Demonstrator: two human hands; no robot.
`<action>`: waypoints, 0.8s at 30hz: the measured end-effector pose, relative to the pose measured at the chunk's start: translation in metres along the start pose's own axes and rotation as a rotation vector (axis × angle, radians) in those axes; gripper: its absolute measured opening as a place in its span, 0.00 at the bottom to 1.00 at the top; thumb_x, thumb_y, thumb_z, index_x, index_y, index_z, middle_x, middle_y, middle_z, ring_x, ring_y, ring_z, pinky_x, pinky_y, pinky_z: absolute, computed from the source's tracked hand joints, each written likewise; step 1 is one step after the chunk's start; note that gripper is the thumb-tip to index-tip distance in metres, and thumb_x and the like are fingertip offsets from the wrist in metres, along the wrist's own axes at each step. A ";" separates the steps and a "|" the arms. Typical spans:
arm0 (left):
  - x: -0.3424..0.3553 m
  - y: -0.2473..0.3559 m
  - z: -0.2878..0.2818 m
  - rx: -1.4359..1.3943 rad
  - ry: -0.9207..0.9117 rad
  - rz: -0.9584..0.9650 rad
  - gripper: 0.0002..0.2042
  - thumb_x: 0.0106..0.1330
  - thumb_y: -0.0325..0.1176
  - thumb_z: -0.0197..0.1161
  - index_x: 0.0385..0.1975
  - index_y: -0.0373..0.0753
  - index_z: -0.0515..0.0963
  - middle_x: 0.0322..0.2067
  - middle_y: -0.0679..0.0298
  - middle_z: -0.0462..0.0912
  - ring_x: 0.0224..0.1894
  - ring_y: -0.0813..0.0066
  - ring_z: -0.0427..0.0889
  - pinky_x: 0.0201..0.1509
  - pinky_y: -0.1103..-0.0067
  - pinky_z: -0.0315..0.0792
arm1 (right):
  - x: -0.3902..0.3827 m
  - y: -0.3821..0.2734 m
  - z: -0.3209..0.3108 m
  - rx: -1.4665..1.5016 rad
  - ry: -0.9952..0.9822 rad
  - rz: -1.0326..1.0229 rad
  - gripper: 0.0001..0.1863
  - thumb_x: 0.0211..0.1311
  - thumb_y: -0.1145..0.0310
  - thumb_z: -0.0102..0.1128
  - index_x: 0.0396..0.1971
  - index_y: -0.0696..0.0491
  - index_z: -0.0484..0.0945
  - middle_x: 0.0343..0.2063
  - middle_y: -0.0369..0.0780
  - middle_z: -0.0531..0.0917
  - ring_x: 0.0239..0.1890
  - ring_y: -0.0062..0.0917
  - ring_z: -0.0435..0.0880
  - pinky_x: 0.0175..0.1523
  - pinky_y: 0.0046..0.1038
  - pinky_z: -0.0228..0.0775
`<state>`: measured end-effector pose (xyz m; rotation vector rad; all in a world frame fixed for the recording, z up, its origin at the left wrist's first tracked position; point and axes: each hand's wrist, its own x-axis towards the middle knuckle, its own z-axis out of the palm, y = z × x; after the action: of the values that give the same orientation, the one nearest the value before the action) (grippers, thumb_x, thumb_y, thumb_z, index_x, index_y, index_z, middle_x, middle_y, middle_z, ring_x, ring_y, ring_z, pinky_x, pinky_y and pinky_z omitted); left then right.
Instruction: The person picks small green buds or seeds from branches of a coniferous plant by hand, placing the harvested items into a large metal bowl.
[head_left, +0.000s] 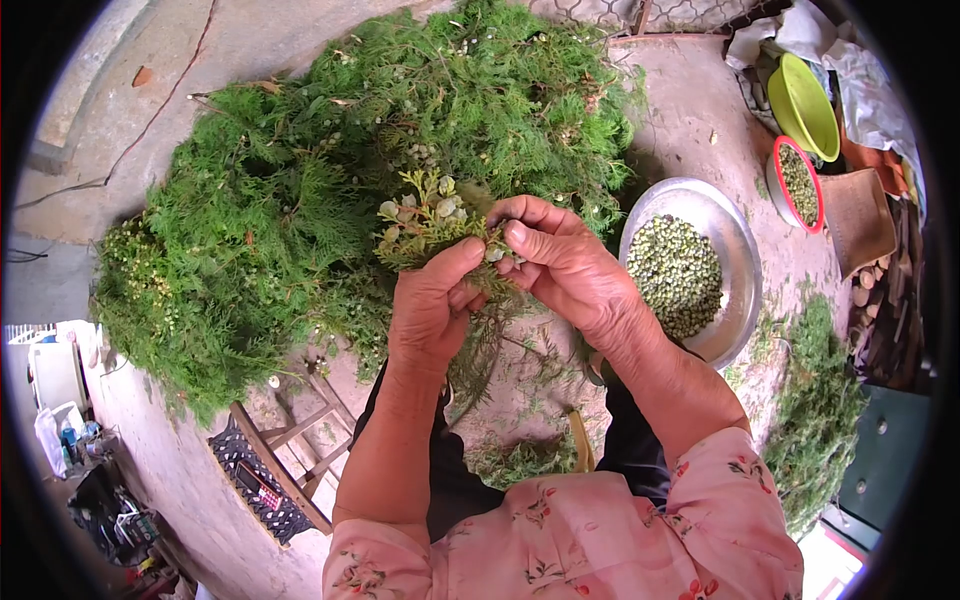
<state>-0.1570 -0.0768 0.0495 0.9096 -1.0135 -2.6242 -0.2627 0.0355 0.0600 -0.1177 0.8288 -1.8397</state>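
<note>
Both my hands meet in front of me over a cut conifer sprig with flat green foliage and pale, bluish-white cones. My left hand grips the sprig, thumb pressed toward its fingers. Close beside it, my right hand pinches with thumb and forefinger at a pale cone on the sprig's right side. Part of the stem is hidden behind my fingers. Beyond my hands lies a large heap of green conifer branches. To the right of my right hand stands a wide metal basin holding many small green cones.
At the far right are a yellow-green basin, a red-rimmed bowl of cones and stacked firewood. Loose greenery lies along the right floor. A wooden-framed stool with a woven seat stands at the lower left.
</note>
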 end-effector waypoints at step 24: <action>0.000 -0.007 0.008 -0.100 -0.095 -0.032 0.13 0.54 0.38 0.60 0.29 0.32 0.74 0.08 0.78 0.58 0.12 0.87 0.52 0.22 0.85 0.51 | 0.002 0.001 0.002 0.176 -0.003 -0.019 0.11 0.53 0.69 0.59 0.35 0.56 0.72 0.24 0.31 0.74 0.22 0.13 0.68 0.22 0.13 0.55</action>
<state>-0.1613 -0.0673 0.0500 0.7931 -0.8859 -2.7406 -0.2621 0.0331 0.0606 -0.0164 0.6620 -1.9214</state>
